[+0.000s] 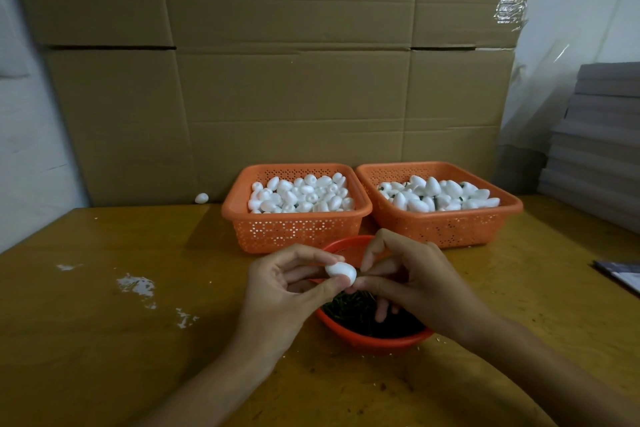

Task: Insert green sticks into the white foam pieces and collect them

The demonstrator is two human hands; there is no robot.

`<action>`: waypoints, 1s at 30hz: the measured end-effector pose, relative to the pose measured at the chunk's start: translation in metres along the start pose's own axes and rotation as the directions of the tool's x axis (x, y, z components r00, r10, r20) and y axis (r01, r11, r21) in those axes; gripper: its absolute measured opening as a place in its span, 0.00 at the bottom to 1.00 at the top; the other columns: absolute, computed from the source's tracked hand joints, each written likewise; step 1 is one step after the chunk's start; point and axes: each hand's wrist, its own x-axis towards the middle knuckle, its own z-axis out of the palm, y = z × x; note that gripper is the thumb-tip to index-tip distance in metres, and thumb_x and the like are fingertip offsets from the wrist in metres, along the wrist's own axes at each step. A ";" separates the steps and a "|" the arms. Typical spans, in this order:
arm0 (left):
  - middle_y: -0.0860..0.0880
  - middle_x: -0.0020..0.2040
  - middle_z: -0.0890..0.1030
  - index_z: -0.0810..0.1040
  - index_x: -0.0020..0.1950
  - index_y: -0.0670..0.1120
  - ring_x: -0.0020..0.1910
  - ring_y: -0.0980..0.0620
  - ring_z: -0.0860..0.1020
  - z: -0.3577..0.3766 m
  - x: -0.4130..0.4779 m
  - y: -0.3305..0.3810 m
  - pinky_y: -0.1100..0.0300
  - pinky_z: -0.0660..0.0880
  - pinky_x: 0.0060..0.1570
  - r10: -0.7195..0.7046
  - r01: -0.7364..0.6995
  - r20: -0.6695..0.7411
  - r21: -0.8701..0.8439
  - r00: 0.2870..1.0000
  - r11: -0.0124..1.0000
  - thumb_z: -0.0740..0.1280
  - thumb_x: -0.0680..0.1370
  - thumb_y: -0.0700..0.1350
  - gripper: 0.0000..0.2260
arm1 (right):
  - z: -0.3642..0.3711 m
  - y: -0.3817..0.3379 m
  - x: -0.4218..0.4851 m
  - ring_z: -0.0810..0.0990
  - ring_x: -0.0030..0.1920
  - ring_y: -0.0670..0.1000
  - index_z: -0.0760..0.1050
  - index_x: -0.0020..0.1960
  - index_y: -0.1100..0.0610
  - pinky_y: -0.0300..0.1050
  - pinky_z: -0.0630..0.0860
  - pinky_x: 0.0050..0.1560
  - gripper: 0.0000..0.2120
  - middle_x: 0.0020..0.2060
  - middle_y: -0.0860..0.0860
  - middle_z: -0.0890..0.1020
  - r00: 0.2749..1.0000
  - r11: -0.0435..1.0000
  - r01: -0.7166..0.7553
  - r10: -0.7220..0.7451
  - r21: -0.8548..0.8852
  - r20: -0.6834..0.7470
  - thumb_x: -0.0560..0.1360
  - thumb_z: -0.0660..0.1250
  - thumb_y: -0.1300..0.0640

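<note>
My left hand (277,291) pinches a white egg-shaped foam piece (341,273) between thumb and fingers, above a round orange bowl (367,338) of dark green sticks (349,310). My right hand (412,277) meets the foam's right end, its fingertips pinched together on what looks like a stick; the stick itself is mostly hidden. Behind the bowl, the left orange basket (294,230) holds plain white foam pieces. The right orange basket (446,227) holds foam pieces with green sticks showing among them.
A loose foam piece (201,198) lies at the back left by the cardboard wall (277,80). White scuff marks (136,284) spot the wooden table on the left. Grey stacked boards (599,146) stand at the right, with a dark booklet (620,276) at the right edge.
</note>
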 end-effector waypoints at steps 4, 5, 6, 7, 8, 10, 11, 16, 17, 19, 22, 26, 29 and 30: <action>0.47 0.53 0.88 0.86 0.49 0.50 0.52 0.48 0.87 -0.001 0.000 0.000 0.56 0.85 0.46 0.011 -0.011 0.011 -0.006 1.000 1.000 0.83 0.70 0.45 0.11 | -0.001 0.002 0.000 0.87 0.33 0.46 0.73 0.52 0.50 0.47 0.83 0.33 0.10 0.44 0.41 0.88 1.000 1.000 0.025 -0.024 -0.010 0.008 0.78 0.73 0.51; 0.48 0.54 0.88 0.86 0.51 0.51 0.53 0.48 0.87 -0.001 0.000 0.001 0.57 0.85 0.47 0.012 -0.012 0.017 -0.008 1.000 1.000 0.83 0.70 0.47 0.13 | -0.001 0.001 0.000 0.87 0.33 0.46 0.73 0.52 0.51 0.48 0.84 0.34 0.10 0.43 0.41 0.88 1.000 1.000 0.028 -0.028 -0.014 0.005 0.78 0.73 0.50; 0.48 0.56 0.88 0.85 0.55 0.53 0.55 0.49 0.87 0.000 -0.001 0.001 0.57 0.84 0.49 0.009 -0.009 0.022 -0.017 1.000 1.000 0.82 0.70 0.49 0.16 | -0.002 0.000 0.001 0.87 0.34 0.46 0.74 0.52 0.52 0.49 0.84 0.35 0.10 0.43 0.41 0.88 1.000 0.999 0.031 -0.031 -0.019 -0.001 0.78 0.73 0.49; 0.49 0.58 0.87 0.83 0.59 0.55 0.57 0.49 0.86 0.001 -0.001 0.000 0.58 0.83 0.51 0.003 -0.002 0.024 -0.030 1.000 1.000 0.81 0.69 0.50 0.20 | -0.003 -0.001 0.002 0.87 0.35 0.46 0.75 0.52 0.52 0.50 0.84 0.37 0.10 0.42 0.42 0.88 0.999 0.999 0.037 -0.038 -0.032 -0.020 0.78 0.72 0.48; 0.51 0.60 0.86 0.80 0.63 0.58 0.59 0.50 0.85 0.003 -0.003 0.001 0.60 0.82 0.53 0.002 -0.002 0.023 -0.026 1.000 1.000 0.81 0.70 0.51 0.23 | -0.006 -0.002 0.003 0.87 0.36 0.46 0.77 0.52 0.52 0.50 0.84 0.39 0.11 0.40 0.43 0.88 0.997 0.998 0.043 -0.047 -0.051 -0.065 0.78 0.71 0.46; 0.55 0.63 0.84 0.77 0.65 0.60 0.63 0.52 0.82 0.004 -0.005 0.001 0.60 0.81 0.55 0.048 -0.053 0.055 0.104 0.997 0.993 0.78 0.72 0.54 0.23 | -0.017 -0.001 0.006 0.87 0.38 0.46 0.78 0.51 0.52 0.46 0.84 0.40 0.12 0.39 0.44 0.87 0.970 0.998 0.017 -0.032 -0.064 -0.240 0.76 0.70 0.44; 0.57 0.63 0.82 0.77 0.65 0.59 0.65 0.53 0.80 0.004 -0.007 -0.001 0.59 0.80 0.57 0.087 -0.111 0.111 0.226 0.990 0.968 0.76 0.74 0.56 0.20 | -0.024 0.002 0.008 0.87 0.38 0.46 0.78 0.51 0.52 0.44 0.84 0.39 0.12 0.40 0.44 0.87 0.937 0.999 -0.018 -0.001 -0.051 -0.349 0.76 0.69 0.44; 0.63 0.60 0.80 0.83 0.56 0.57 0.68 0.63 0.72 0.004 -0.015 -0.002 0.70 0.58 0.69 0.204 -0.494 0.479 0.620 0.854 0.610 0.67 0.79 0.66 0.16 | -0.074 0.037 0.030 0.86 0.43 0.43 0.79 0.52 0.54 0.48 0.84 0.44 0.05 0.43 0.45 0.87 0.702 0.945 -0.257 0.038 -0.203 -0.711 0.79 0.72 0.54; 0.63 0.59 0.80 0.84 0.56 0.57 0.68 0.63 0.71 0.005 -0.016 -0.003 0.70 0.56 0.69 0.207 -0.540 0.524 0.632 0.826 0.556 0.67 0.78 0.67 0.16 | -0.082 0.044 0.037 0.86 0.45 0.45 0.80 0.52 0.54 0.51 0.84 0.47 0.04 0.44 0.46 0.87 0.692 0.906 -0.318 0.021 -0.278 -0.722 0.80 0.72 0.55; 0.62 0.57 0.82 0.85 0.54 0.58 0.66 0.62 0.73 0.004 -0.017 -0.004 0.68 0.56 0.69 0.204 -0.590 0.577 0.628 0.791 0.508 0.68 0.77 0.68 0.17 | -0.093 0.057 0.049 0.86 0.48 0.50 0.81 0.54 0.54 0.50 0.82 0.48 0.04 0.47 0.50 0.88 0.720 0.828 -0.397 0.015 -0.395 -0.694 0.81 0.71 0.56; 0.62 0.54 0.83 0.85 0.53 0.57 0.61 0.62 0.75 0.003 -0.016 -0.004 0.63 0.62 0.66 0.205 -0.603 0.589 0.632 0.782 0.487 0.69 0.78 0.66 0.15 | -0.102 0.071 0.063 0.86 0.50 0.57 0.83 0.58 0.56 0.51 0.80 0.48 0.08 0.52 0.54 0.88 0.816 0.670 -0.479 0.101 -0.567 -0.569 0.81 0.68 0.58; 0.61 0.52 0.84 0.86 0.50 0.56 0.54 0.61 0.77 0.003 -0.015 -0.003 0.60 0.67 0.61 0.219 -0.597 0.569 0.651 0.793 0.469 0.70 0.77 0.65 0.14 | -0.097 0.068 0.068 0.82 0.57 0.61 0.81 0.64 0.57 0.55 0.79 0.55 0.12 0.58 0.57 0.86 0.859 0.569 -0.482 0.155 -0.667 -0.488 0.83 0.66 0.56; 0.60 0.50 0.83 0.85 0.48 0.55 0.51 0.60 0.77 0.003 -0.015 -0.003 0.56 0.71 0.57 0.220 -0.596 0.562 0.673 0.797 0.438 0.70 0.76 0.64 0.14 | -0.075 0.048 0.061 0.80 0.58 0.60 0.81 0.61 0.57 0.54 0.75 0.54 0.10 0.56 0.56 0.85 0.874 0.629 -0.380 0.003 -0.678 -0.486 0.83 0.67 0.56; 0.60 0.49 0.83 0.85 0.47 0.54 0.50 0.59 0.77 0.002 -0.015 -0.002 0.56 0.71 0.55 0.226 -0.597 0.559 0.679 0.798 0.427 0.71 0.75 0.64 0.14 | -0.063 0.038 0.057 0.80 0.56 0.59 0.81 0.59 0.56 0.54 0.75 0.53 0.08 0.54 0.55 0.85 0.882 0.675 -0.314 -0.053 -0.667 -0.468 0.82 0.67 0.55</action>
